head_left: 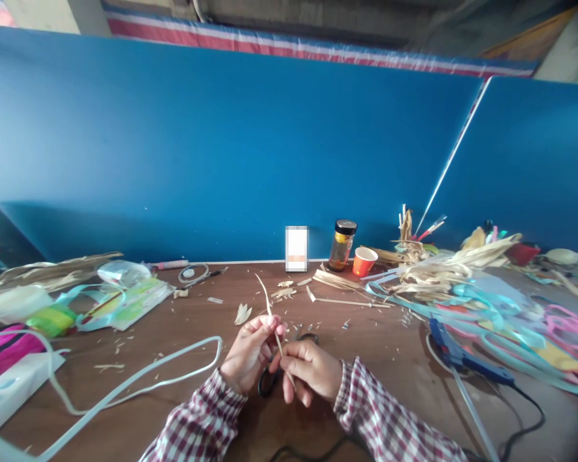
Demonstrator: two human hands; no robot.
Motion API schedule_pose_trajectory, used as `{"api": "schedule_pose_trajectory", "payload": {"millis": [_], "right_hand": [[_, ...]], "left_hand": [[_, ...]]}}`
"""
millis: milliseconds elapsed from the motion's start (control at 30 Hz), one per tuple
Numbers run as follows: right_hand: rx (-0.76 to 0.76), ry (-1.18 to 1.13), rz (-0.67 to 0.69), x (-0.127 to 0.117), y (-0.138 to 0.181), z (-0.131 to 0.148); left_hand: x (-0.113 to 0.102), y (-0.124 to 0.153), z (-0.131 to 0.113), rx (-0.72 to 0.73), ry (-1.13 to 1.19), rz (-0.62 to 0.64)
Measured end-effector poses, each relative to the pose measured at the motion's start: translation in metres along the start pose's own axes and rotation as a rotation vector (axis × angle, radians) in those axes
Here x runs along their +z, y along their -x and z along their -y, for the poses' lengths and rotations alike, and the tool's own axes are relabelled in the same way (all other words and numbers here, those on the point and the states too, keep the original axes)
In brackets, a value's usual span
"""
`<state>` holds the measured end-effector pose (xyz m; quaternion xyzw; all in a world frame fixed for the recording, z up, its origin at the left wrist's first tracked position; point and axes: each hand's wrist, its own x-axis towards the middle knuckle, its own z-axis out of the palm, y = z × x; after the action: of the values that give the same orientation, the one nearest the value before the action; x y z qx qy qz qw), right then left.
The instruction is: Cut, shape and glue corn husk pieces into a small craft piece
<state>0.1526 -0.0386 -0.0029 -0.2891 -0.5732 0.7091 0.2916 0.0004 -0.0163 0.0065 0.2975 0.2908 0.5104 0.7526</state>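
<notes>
A thin, pale strip (264, 290), which looks like dried husk or straw, runs between my two hands and tapers to a curved tip pointing away from me. My left hand (251, 348) pinches it near the middle between thumb and fingertips. Lower down, the fingers of my right hand (313, 367) are closed on the same strip, its bottom end showing below them. Beneath both hands lie black-handled scissors (266, 384), partly hidden. Small husk pieces (243, 314) and scraps are scattered just beyond my hands.
A blue glue gun (467, 356) with a black cord lies at right. Behind it are heaped husks (433, 273) and ribbons. A lidded jar (343, 246) and red paper cup (365, 261) stand near the blue partition (221, 147). A power strip (19, 385) and white cable (139, 359) occupy the left.
</notes>
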Motion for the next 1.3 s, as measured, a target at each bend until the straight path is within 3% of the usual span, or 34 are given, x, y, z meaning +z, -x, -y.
{"api": "schedule_pose_trajectory", "payload": {"millis": [300,667,767,900,1300], "right_hand": [[0.015,0.101,-0.044,0.001,0.001,-0.003],[0.06,0.08,-0.122,0.005,0.001,-0.005],[0.001,0.029,-0.163,0.007,-0.002,-0.007],[-0.117,-0.057,-0.256,0.009,-0.003,-0.001],[-0.163,0.004,-0.402,0.013,0.001,0.008]], "left_hand": [[0.003,0.001,-0.005,0.057,0.0,-0.086],[-0.002,0.001,-0.007,0.084,-0.031,0.003],[0.0,0.002,-0.005,0.025,-0.022,0.007],[0.006,0.005,-0.002,-0.086,-0.046,0.118],[0.012,0.01,0.001,-0.04,-0.119,0.159]]}}
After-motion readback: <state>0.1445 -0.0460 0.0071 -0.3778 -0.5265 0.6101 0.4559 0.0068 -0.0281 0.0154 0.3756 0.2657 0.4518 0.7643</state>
